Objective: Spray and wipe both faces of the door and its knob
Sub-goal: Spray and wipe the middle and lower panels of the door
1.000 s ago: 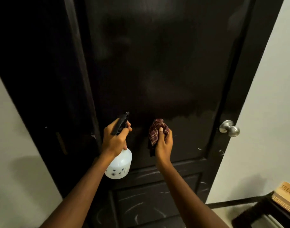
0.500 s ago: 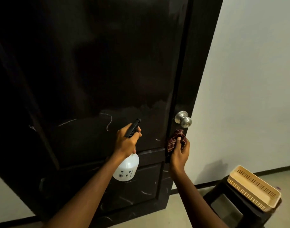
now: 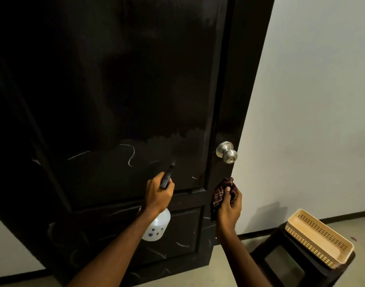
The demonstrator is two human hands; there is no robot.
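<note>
Door (image 3: 115,90) dark, chalk-scrawled; knob (image 3: 227,152) at its right edge. Left hand (image 3: 157,194) wraps fingers (image 3: 169,187) round spray bottle (image 3: 156,226), nozzle near panel. Right hand (image 3: 229,206) clutches checked cloth (image 3: 222,192) below knob. Likely risk: spray runs down before cloth arrives, leaving streaks.

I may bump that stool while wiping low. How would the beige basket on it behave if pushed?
Probably light: the basket looks like thin perforated plastic and seems empty. Low and wide, it would likely slide rather than tip. It sits toward the right edge of the stool, so a shove might drop it.
</note>
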